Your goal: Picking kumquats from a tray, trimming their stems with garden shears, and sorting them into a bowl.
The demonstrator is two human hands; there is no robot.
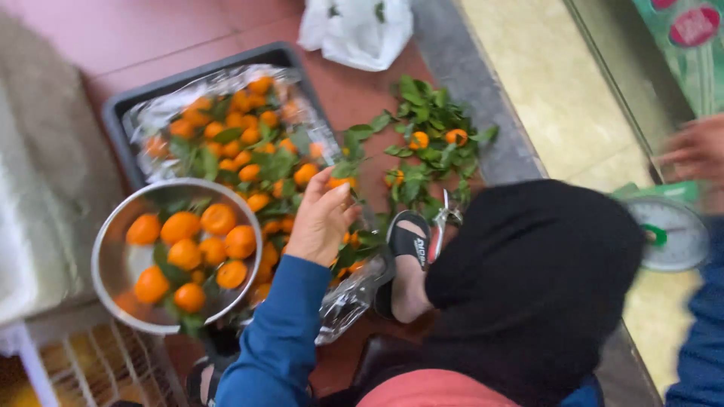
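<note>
**Bowl part filled, tray still heaped**

My right hand (697, 151) hangs at the frame's right edge, just above the dial scale (671, 234). It is too blurred for me to tell whether it is spread or closed, and my left hand is out of view. A hooded co-worker's hand (323, 218) reaches over the lined tray (121, 105), fingers loosely curled by a tangerine (339, 182). I judge the work about midway: the steel bowl (102, 249) holds a layer of fruit, a leaf pile (434, 136) lies on the floor, and many leafy tangerines remain in the tray.
</note>
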